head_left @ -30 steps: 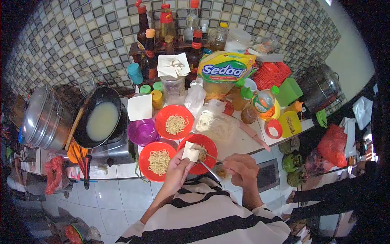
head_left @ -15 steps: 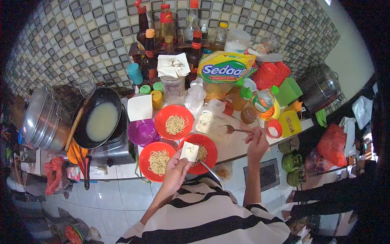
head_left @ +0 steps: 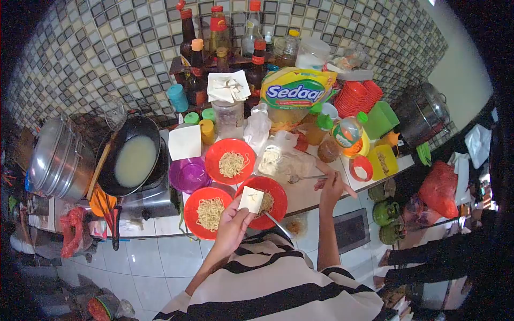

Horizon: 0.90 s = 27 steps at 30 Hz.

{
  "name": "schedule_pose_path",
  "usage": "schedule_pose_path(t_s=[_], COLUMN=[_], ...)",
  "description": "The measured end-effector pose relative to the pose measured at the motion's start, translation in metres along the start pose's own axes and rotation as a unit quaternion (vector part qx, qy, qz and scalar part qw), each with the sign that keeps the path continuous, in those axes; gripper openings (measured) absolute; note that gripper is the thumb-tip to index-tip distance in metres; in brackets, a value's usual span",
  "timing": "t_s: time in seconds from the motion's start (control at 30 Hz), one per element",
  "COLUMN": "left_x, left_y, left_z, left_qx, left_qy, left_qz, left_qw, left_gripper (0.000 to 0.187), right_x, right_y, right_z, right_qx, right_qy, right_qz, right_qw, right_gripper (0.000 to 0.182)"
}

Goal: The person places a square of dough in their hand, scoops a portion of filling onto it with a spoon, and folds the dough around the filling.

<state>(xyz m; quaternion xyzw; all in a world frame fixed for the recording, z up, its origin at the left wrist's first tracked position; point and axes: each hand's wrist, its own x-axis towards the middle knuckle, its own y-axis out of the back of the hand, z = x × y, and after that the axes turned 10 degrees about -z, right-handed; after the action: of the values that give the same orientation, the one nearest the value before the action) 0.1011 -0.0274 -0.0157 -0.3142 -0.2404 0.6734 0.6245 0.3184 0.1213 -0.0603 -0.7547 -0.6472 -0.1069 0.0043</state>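
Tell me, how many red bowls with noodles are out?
3: one red bowl farthest back, one front left, one front right, beneath the left hand. Red stack behind may hide more.

Glossy red plastic bowl [head_left: 270,200], shiny metal spoon [head_left: 300,178] — matt white paper packet [head_left: 250,199], polished steel pot [head_left: 56,158]

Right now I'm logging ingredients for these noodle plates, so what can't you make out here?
Head view only:
- Spoon bowl contents: too small.
- Front-right red plate: partly hidden by the white square in the left hand.
- Bottle labels: too small, blurred.
- Steel pot contents: lid covers them.
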Motion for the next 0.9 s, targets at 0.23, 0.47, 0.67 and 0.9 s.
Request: schedule_pose_path(t_s=[0.23, 0.47, 0.67, 0.9], left_x=[0.0, 0.001, 0.004, 0.008], left_y=[0.001, -0.002, 0.002, 0.003], left_z=[0.0, 0.001, -0.004, -0.007], left_qx=[0.002, -0.006, -0.01, -0.018], left_qy=[0.007, 0.009, 0.014, 0.034], left_qz=[-0.002, 0.0, 0.005, 0.007], left_qw=[1.0, 1.0, 1.0, 0.999], left_gripper=[0.04, 0.04, 0.039, 0.042], right_x=[0.006, 0.007, 0.005, -0.01], right_y=[0.008, 0.011, 0.007, 0.005], right_z=[0.025, 0.033, 0.009, -0.051], right_qx=[0.146, 0.225, 0.283, 0.279], right_qy=[-0.078, -0.121, -0.087, -0.035], right_qz=[0.029, 0.04, 0.05, -0.033], right_qw=[0.986, 0.966, 0.954, 0.959], right_gripper=[0.021, 0.019, 0.018, 0.022])
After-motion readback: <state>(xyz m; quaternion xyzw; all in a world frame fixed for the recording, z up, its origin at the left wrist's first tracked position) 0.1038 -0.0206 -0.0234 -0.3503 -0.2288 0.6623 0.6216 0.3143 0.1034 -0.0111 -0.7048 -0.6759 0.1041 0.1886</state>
